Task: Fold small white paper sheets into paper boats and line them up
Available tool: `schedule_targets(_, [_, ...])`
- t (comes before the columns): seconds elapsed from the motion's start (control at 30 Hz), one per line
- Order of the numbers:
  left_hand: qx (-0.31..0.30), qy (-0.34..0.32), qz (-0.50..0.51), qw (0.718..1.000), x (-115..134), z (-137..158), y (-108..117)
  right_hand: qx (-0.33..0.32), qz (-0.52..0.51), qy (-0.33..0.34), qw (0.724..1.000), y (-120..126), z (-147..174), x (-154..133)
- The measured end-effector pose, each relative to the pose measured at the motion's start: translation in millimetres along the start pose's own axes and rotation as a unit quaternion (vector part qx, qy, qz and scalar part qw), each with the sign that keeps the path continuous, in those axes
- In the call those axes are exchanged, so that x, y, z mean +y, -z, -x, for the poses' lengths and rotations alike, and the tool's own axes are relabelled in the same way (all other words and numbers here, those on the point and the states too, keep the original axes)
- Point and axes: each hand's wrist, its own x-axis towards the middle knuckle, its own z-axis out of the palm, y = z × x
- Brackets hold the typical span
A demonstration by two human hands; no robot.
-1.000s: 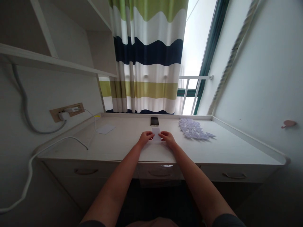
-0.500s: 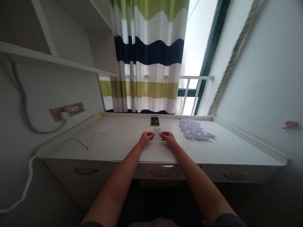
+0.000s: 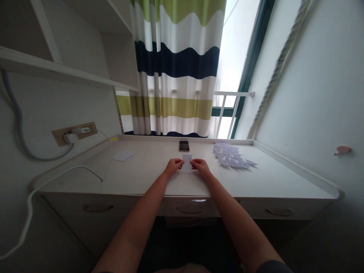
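Observation:
A small white rectangle of paper (image 3: 187, 162) is held upright just above the desk, in front of me. My left hand (image 3: 173, 167) pinches its left edge between thumb and fingers. On the opposite edge, my right hand (image 3: 200, 167) has the same kind of pinch. Behind the paper lies a dark phone (image 3: 184, 146), apart from both hands. To the right of my right hand spreads a pile of folded white paper pieces with pointed ends (image 3: 231, 156). Some flat white paper (image 3: 124, 155) rests on the left of the desk.
The white desk (image 3: 273, 178) has a raised rim along its back and sides. A white cable (image 3: 85, 166) runs over its left end, near a wall socket (image 3: 74, 133). Shelves (image 3: 71, 76) overhang at the left. A striped curtain (image 3: 176, 87) hangs behind.
The view has shifted slightly, so everything sits a little further left. Both hands keep their hold on the paper, with no clear change in its shape.

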Motion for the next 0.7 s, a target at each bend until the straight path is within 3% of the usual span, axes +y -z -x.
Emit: schedule_targets(0.7, [0.007, -0.058, -0.06, 0.997, -8.3, -4.8, 3.2, -0.009, 0.059, 0.022, 0.998, -0.8, -0.1, 0.6])
